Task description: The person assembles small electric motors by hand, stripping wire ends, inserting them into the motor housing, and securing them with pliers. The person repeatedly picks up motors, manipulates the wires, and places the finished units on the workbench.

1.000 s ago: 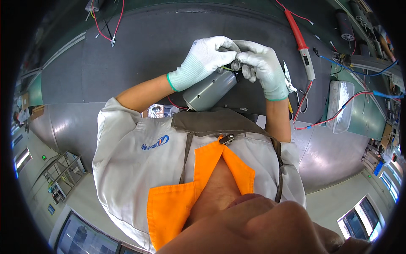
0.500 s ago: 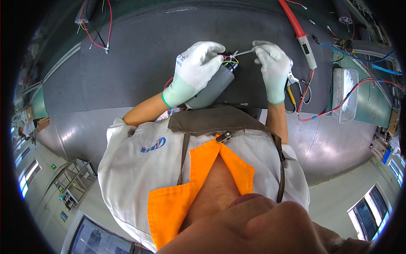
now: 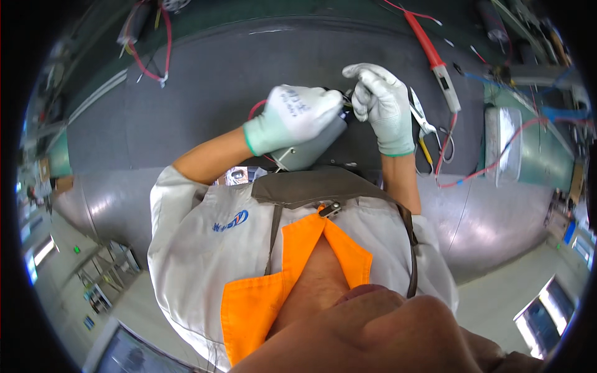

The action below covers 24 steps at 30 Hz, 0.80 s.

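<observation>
A grey metal cylinder (image 3: 314, 147) with a bundle of wires (image 3: 347, 104) at its far end lies on the dark table in front of me. My left hand (image 3: 295, 117), in a white glove with a green cuff, rests over the cylinder, its fingers closed on the wires where they leave the end. Just right of the bundle is my right hand (image 3: 380, 102), gloved alike, with curled fingers and thumb drawn together close to the wires. Whatever those fingers pinch is hidden. A red wire (image 3: 256, 109) loops out behind my left wrist.
Scissors (image 3: 423, 121) and a yellow-handled tool (image 3: 426, 150) lie beside my right wrist. Farther right are a red-and-grey probe (image 3: 443, 78) with a red cable and a clear plastic box (image 3: 502, 143). Another wired cylinder (image 3: 134, 23) stands at the far left.
My right hand has come left and closer to the wires; the thin white strip stretched between the hands no longer shows. My left hand has shifted slightly nearer and its fingers are more closed.
</observation>
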Tool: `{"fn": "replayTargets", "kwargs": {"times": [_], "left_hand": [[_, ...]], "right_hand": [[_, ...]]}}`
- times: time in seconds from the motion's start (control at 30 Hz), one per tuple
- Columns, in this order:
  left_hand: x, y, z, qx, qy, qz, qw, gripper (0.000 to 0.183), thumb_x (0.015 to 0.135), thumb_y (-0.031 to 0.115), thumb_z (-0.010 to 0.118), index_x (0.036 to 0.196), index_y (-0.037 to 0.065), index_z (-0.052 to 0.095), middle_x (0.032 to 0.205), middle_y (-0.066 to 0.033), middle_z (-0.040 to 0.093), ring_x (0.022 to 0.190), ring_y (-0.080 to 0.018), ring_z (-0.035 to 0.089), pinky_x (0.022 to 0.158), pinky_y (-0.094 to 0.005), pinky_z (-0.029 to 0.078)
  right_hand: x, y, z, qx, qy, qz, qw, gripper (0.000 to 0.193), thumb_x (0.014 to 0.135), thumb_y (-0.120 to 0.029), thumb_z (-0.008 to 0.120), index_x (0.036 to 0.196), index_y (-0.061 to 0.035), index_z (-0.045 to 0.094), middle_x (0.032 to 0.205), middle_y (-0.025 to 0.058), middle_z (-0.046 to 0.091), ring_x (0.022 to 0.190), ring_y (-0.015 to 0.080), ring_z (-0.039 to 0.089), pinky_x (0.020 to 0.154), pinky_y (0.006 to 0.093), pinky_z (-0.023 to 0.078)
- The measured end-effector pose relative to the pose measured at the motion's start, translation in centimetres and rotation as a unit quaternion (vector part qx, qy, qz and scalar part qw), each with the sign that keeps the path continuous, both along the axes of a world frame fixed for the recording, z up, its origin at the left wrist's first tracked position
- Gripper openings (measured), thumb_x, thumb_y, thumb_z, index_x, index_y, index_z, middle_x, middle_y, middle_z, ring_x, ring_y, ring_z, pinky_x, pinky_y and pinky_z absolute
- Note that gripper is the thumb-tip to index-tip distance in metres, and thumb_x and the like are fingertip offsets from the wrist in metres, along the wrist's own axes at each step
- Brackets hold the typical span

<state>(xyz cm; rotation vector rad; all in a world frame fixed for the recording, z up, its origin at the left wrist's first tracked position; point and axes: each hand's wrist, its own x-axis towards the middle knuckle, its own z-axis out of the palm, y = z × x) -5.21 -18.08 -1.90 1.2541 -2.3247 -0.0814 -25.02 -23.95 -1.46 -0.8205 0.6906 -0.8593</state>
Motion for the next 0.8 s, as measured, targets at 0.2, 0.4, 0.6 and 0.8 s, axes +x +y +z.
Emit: {"fn": "replayTargets", "kwargs": {"times": [0.2,0.4,0.6,0.8], "left_hand": [[1.7,-0.3,0.6,0.021,-0.078,-0.096,0.992,0.011,0.087,0.017,0.064,0.096,0.010,0.061,0.064,-0.0048,0.060,0.054,-0.0255,0.063,0.047,-0.0387,0.048],[0.8,-0.9,1.4,0.029,-0.083,-0.111,0.990,0.014,0.091,0.020,0.065,0.097,0.008,0.061,0.067,-0.0059,0.061,0.055,-0.0258,0.064,0.049,-0.0379,0.050],[1.3,-2.3,3.3,0.066,-0.048,-0.064,0.995,0.022,0.091,0.020,0.070,0.108,0.006,0.070,0.090,-0.0103,0.067,0.081,-0.0280,0.066,0.069,-0.0396,0.054],[0.6,-6.9,1.7,0.223,0.107,-0.240,0.939,0.026,0.099,0.021,0.063,0.107,-0.002,0.071,0.106,-0.0113,0.070,0.097,-0.0240,0.069,0.089,-0.0352,0.054]], "right_hand": [[-0.1,-0.9,0.9,-0.035,0.049,0.003,0.998,0.023,0.101,-0.013,0.059,0.099,0.0067,0.070,0.059,-0.0030,0.044,0.048,0.0071,0.040,0.043,0.0234,0.031],[2.0,-2.3,1.5,-0.087,0.094,-0.057,0.990,0.021,0.098,-0.013,0.061,0.104,0.0041,0.073,0.074,0.0039,0.065,0.057,0.0081,0.058,0.049,0.0230,0.042],[-11.2,3.3,-2.0,-0.356,0.793,-0.102,0.483,0.040,0.089,-0.014,0.067,0.128,-0.0068,0.063,0.107,0.0150,0.070,0.101,0.0360,0.067,0.086,0.0485,0.053],[-7.6,7.7,-5.2,-0.406,0.772,-0.052,0.487,0.049,0.090,-0.011,0.059,0.137,0.0001,0.055,0.119,0.0178,0.063,0.117,0.0345,0.058,0.102,0.0495,0.044]]}}
